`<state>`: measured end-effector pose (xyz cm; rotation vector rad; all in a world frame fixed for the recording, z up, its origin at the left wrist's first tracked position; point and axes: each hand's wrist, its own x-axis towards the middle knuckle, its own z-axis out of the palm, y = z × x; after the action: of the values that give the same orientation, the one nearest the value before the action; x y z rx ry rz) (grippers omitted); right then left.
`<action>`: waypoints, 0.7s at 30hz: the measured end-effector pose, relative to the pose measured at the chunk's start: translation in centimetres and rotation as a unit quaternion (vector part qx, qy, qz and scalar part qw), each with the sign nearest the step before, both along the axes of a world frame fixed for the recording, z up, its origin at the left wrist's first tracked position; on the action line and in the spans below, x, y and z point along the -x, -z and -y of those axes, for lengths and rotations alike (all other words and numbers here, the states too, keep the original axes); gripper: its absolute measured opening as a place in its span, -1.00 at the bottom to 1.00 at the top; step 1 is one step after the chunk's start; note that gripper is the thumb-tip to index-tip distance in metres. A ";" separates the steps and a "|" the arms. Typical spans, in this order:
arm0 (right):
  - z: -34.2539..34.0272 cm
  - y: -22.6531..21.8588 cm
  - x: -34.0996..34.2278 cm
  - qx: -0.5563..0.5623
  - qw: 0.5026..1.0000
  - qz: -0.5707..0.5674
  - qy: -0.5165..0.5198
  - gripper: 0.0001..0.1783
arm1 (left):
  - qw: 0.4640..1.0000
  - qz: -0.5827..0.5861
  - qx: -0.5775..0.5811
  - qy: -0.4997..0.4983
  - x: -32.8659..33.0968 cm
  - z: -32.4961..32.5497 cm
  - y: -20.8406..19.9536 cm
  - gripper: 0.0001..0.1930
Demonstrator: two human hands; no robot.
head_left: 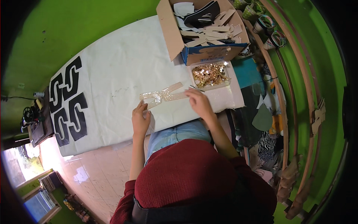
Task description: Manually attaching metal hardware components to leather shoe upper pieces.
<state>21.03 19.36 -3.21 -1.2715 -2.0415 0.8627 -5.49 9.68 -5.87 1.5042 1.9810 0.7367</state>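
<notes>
A pale, glittering X-shaped piece point(162, 96), set with rows of small shiny bits, lies flat on the white-covered table. My left hand point(140, 118) rests at its lower left arm, fingers stretched out and touching the edge. Beyond its right end is my right hand point(199, 101), with the fingertips drawn together in a pinch; what they hold is too small to make out. A thin dark stick-like thing point(197, 88) shows right behind those fingers, and I cannot tell if they grip it. Next to it, a shallow clear tray point(193, 83) holds many gold sequin-like bits.
Several black S-shaped cutouts point(71, 98) lie on the table point(115, 56) at the far left. A cardboard box point(209, 53) full of cut shapes stands at the back right. Beside the table on the right are fabric scraps point(266, 143) and wooden rails point(285, 112). Machinery point(31, 115) sits left.
</notes>
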 end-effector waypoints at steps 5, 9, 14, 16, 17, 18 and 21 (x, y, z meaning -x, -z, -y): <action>-3.2 -2.2 -6.1 -0.031 0.991 -0.062 0.113 -0.68 | 0.969 -0.215 0.125 0.002 -2.9 -1.0 -5.1 -0.50; -6.4 -3.4 -9.0 -0.041 0.996 0.006 0.083 -0.66 | 0.974 -0.206 0.085 0.038 -4.3 -2.8 -4.8 -0.46; -7.5 -5.8 -7.5 0.088 0.985 0.148 -0.026 -0.68 | 0.978 -0.144 0.008 0.150 -8.3 -6.2 -4.7 -0.55; -7.9 -5.7 -7.7 0.078 0.984 0.156 -0.023 -0.69 | 0.974 -0.127 -0.053 0.182 -10.5 -7.5 -4.7 -0.61; -8.1 -5.5 -8.1 0.087 0.981 0.172 -0.020 -0.73 | 0.974 -0.128 -0.051 0.179 -11.2 -8.2 -4.5 -0.61; -8.0 -5.1 -8.4 0.097 0.977 0.189 -0.014 -0.76 | 0.973 -0.101 -0.083 0.193 -11.9 -8.9 -4.3 -0.62; -7.6 -4.0 -8.6 0.064 0.970 0.233 0.026 -0.77 | 0.966 -0.087 -0.144 0.196 -13.3 -11.4 -3.9 -0.64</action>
<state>29.67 26.96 0.76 -1.7227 -2.3206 0.7301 7.82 21.09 -1.97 2.1191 1.6611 0.7615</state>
